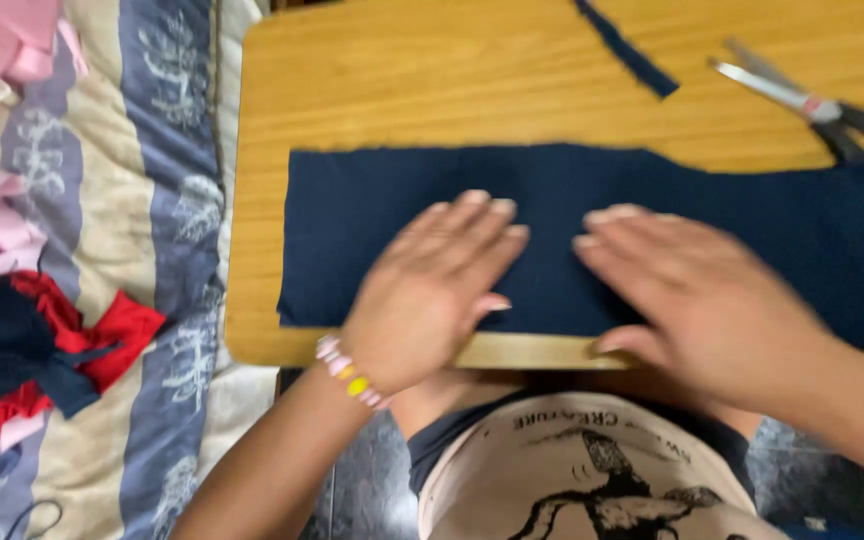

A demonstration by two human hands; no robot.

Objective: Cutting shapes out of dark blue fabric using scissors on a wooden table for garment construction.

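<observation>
Lying flat on the wooden table [372,80], the navy cloth [372,230] covers a wide band from near the left side of the table to the right edge of the view, and its near edge runs along the table's front rim. It looks thin, soft and light, with no stiffness, so I judge it will fold, wrinkle and slide easily on the smooth wood; it is not fragile. A good place to take it seems to be a free corner or the near edge, pinched between thumb and fingers, because the flat middle gives nothing to grip. The left hand [432,290] rests palm down on the cloth, fingers straight and close together, thumb a little apart, holding nothing. The right hand [692,295] lies beside it in the same way, flat on the cloth, fingers nearly together, thumb at the table's rim; it is a little blurred. A bead bracelet [350,374] is on the left wrist. Farther away, a narrow navy strip [632,50] lies at the back, and scissors [812,100] lie at the right back, just beyond the cloth. Left of the table, a striped blanket [132,200] carries pink and red scraps [102,330].
</observation>
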